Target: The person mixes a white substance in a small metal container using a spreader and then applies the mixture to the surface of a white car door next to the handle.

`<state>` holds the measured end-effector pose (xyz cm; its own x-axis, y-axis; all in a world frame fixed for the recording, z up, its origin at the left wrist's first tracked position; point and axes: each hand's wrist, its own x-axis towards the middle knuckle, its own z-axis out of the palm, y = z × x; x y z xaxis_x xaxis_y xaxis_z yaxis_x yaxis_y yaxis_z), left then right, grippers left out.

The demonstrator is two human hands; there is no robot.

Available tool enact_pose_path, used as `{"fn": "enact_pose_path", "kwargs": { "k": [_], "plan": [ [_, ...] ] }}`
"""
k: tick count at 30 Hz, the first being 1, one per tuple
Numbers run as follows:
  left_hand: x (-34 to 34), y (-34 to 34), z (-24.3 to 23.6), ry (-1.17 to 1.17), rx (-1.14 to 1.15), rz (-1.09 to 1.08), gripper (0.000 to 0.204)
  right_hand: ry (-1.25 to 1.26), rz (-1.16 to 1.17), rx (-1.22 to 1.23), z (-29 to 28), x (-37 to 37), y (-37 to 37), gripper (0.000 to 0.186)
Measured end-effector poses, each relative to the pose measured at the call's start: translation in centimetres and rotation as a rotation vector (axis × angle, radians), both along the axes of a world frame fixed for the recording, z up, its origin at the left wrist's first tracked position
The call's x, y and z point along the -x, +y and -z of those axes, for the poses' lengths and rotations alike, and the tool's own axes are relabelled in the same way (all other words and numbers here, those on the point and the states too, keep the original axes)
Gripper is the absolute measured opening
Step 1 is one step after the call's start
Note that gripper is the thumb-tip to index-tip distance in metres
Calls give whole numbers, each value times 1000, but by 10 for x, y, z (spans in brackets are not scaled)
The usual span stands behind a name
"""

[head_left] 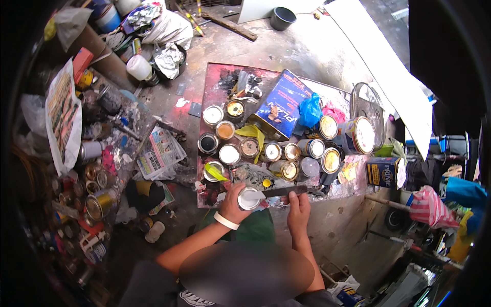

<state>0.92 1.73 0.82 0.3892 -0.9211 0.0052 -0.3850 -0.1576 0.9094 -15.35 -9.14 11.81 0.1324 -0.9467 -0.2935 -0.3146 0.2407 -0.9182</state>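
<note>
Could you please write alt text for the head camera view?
A person's left hand holds an open can with white contents, while the right hand holds a dark flat tool whose whitened end is over the can. Beyond the hands, a stained table bears many small cans and a blue rectangular tin.

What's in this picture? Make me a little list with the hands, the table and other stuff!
left hand: holds a small round tin, whitish inside
right hand: holds a flat dark tool, its pale end at the tin's mouth
left wrist: white band
table: paint-stained, crowded with round tins
big things on it: tilted blue can, blue plastic bag
beyond the table: black bucket
</note>
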Motion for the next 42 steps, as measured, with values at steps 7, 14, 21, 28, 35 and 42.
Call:
{"fn": "enact_pose_path", "kwargs": {
  "k": [7,14,21,28,35,42],
  "plan": [
    [5,5,7,-2,35,147,79,257,-293,192,-11,1,35,10],
    [-1,5,7,-19,64,320,82,333,-547,319,-23,2,55,29],
    [0,12,7,2,66,339,85,431,-715,441,-41,10,48,36],
    [7,8,4,-7,127,306,85,351,-627,492,-38,13,55,39],
    [9,11,5,2,123,313,86,363,-558,450,-33,17,50,36],
    [13,-9,33,-47,69,207,87,350,-427,445,-7,19,32,26]
  ]
}}
